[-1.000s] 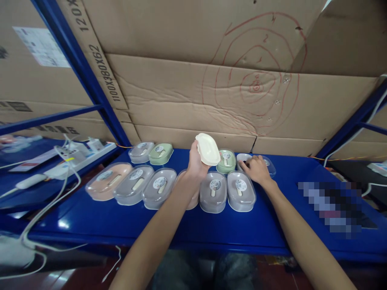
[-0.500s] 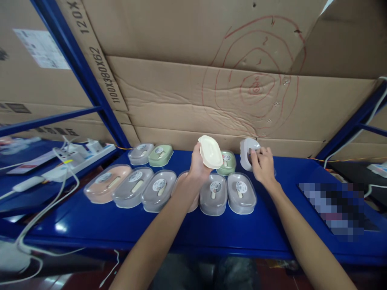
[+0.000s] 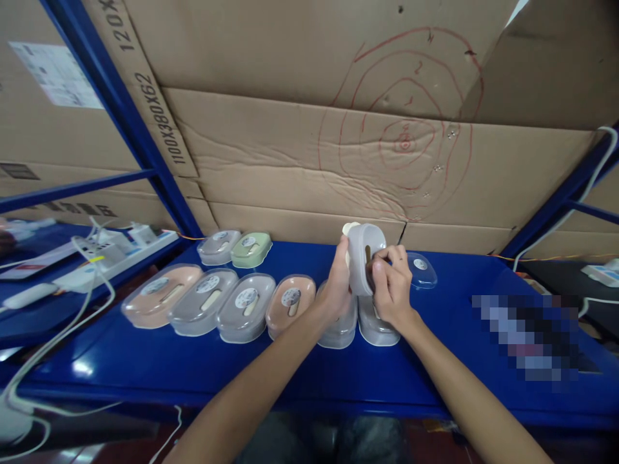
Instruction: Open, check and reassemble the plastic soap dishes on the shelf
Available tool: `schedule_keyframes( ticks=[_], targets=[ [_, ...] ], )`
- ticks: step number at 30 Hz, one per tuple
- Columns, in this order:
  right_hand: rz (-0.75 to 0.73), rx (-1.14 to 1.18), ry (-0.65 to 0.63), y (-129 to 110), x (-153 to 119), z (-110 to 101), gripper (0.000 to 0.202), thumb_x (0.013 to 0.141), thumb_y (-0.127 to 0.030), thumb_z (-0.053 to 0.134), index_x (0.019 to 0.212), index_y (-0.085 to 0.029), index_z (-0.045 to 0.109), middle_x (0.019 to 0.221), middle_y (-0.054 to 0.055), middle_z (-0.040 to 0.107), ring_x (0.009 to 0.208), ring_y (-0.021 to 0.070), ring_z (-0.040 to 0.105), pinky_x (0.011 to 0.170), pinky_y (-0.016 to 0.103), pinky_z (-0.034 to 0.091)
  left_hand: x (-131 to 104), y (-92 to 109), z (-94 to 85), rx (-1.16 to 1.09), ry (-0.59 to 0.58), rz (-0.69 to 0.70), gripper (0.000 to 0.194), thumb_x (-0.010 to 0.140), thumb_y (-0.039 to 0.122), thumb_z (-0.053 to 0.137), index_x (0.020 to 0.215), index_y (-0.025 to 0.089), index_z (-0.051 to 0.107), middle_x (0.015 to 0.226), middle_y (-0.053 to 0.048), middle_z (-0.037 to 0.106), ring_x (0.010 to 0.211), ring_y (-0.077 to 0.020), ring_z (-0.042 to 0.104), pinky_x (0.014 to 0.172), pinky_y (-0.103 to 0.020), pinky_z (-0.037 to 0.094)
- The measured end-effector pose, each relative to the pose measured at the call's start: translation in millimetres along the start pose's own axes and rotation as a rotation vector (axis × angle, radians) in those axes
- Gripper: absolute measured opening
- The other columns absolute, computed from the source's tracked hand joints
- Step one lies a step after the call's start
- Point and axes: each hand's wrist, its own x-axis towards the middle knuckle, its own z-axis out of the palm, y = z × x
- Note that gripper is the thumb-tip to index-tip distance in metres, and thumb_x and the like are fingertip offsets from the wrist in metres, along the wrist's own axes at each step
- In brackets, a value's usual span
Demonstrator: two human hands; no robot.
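Note:
My left hand (image 3: 338, 274) grips a shallow cream plastic tray (image 3: 351, 227), now mostly hidden behind a grey oval plastic case (image 3: 358, 261) with a slot in its face. My right hand (image 3: 393, 283) has its fingers closed on the grey case, which is tilted up against the tray. Both are in the air above the row of lidded oval cases. Two grey lidded cases, a left one (image 3: 338, 328) and a right one (image 3: 378, 328), lie under my hands, partly covered. A loose clear lid (image 3: 422, 270) rests on the table right of my right hand.
Along the blue table (image 3: 300, 370) stand more lidded cases, including a peach one (image 3: 290, 303) and, farther back, a green one (image 3: 251, 248). A power strip (image 3: 120, 254) with white cables lies left. Cardboard (image 3: 271, 148) walls the back; a blurred-out object (image 3: 527, 338) lies right.
My right hand has brought the grey case left, in front of the cream tray in my left hand. The clear lid now shows on the table; the green case behind is hidden.

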Motion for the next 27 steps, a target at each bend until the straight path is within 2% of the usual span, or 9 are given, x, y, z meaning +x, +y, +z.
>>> schedule_keyframes(
  ticks=[6, 10, 13, 15, 18, 22, 27],
  targets=[
    [-0.006, -0.054, 0.01, -0.8, 0.1, -1.6, 0.04, 0.114, -0.035, 0.041, 0.079, -0.025, 0.056, 0.091, 0.007, 0.06, 0.088, 0.027, 0.05, 0.084, 0.049, 0.04, -5.6, -5.8, 6.3, 0.033, -0.04, 0.019, 0.056, 0.116, 0.058, 0.036, 0.125, 0.025, 0.079, 0.098, -0.01, 0.083, 0.117, -0.0337, 0.079, 0.098, -0.045, 0.066],
    [0.024, -0.069, -0.001, -1.7, -0.5, -1.6, 0.031, 0.113, -0.038, 0.04, 0.092, -0.026, 0.059, 0.093, 0.007, 0.062, 0.09, 0.0283, 0.055, 0.088, 0.05, 0.042, -6.4, -10.1, 5.4, 0.023, -0.055, 0.045, 0.059, 0.116, 0.058, 0.034, 0.126, 0.021, 0.079, 0.109, -0.012, 0.084, 0.125, -0.034, 0.077, 0.106, -0.046, 0.064],
    [0.027, -0.059, 0.029, -2.1, -0.9, -1.5, 0.026, 0.111, -0.038, 0.042, 0.116, -0.026, 0.065, 0.109, 0.01, 0.067, 0.102, 0.0312, 0.06, 0.094, 0.052, 0.045, -7.9, -13.5, 4.9, 0.015, -0.061, 0.071, 0.056, 0.113, 0.061, 0.041, 0.128, 0.021, 0.078, 0.121, -0.012, 0.083, 0.133, -0.0331, 0.073, 0.114, -0.044, 0.06],
    [0.015, -0.077, 0.041, -2.8, -0.6, -1.8, 0.033, 0.11, -0.037, 0.042, 0.132, -0.026, 0.065, 0.126, 0.013, 0.067, 0.117, 0.0344, 0.062, 0.103, 0.056, 0.046, -8.7, -15.4, 4.5, 0.014, -0.057, 0.06, 0.058, 0.112, 0.063, 0.043, 0.128, 0.02, 0.079, 0.126, -0.014, 0.082, 0.137, -0.0343, 0.07, 0.117, -0.044, 0.057],
    [0.017, -0.103, 0.036, -4.5, 0.5, -2.2, 0.041, 0.11, -0.037, 0.04, 0.144, -0.029, 0.062, 0.146, 0.015, 0.06, 0.137, 0.0376, 0.058, 0.116, 0.062, 0.044, -7.7, -19.0, 2.4, 0.008, -0.026, 0.056, 0.061, 0.114, 0.062, 0.038, 0.127, 0.019, 0.08, 0.129, -0.016, 0.081, 0.14, -0.0353, 0.069, 0.119, -0.046, 0.056],
    [0.029, -0.053, 0.046, -6.2, 1.4, -2.8, 0.043, 0.11, -0.036, 0.04, 0.146, -0.029, 0.062, 0.153, 0.015, 0.056, 0.147, 0.0381, 0.053, 0.122, 0.065, 0.042, -1.1, -25.4, -3.6, 0.005, -0.015, 0.082, 0.051, 0.114, 0.057, 0.042, 0.123, 0.024, 0.08, 0.13, -0.012, 0.081, 0.14, -0.0319, 0.068, 0.119, -0.044, 0.056],
    [0.04, -0.055, 0.032, -5.2, 2.3, -4.0, 0.043, 0.111, -0.036, 0.039, 0.145, -0.027, 0.064, 0.151, 0.016, 0.058, 0.145, 0.0365, 0.056, 0.121, 0.062, 0.046, 4.8, -28.2, -7.8, 0.04, 0.017, 0.112, 0.046, 0.114, 0.053, 0.046, 0.122, 0.023, 0.08, 0.132, -0.009, 0.08, 0.144, -0.0279, 0.066, 0.124, -0.04, 0.052]
  ],
)
